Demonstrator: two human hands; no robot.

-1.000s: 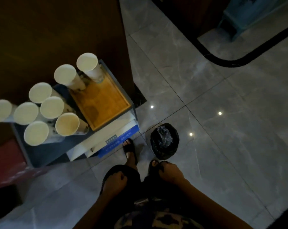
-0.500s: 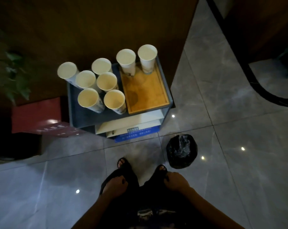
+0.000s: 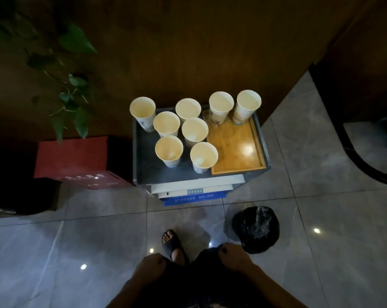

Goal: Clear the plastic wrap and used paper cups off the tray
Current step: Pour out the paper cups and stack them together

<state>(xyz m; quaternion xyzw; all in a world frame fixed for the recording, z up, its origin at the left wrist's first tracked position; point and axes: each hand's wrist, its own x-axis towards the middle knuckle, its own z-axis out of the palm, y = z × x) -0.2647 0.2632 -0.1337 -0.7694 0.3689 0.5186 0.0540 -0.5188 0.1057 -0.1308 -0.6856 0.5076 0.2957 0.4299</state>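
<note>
Cups on the wooden tray numbered two, both at its far edge in the upper middle of the frame; six more stood left of it on the grey bench. No plastic wrap was visible. Clearing had not begun, I judged: left hand and right hand lay low, fingers curled on dark shorts. Next came reaching forward. Bin waited lower right, red box left.
</note>
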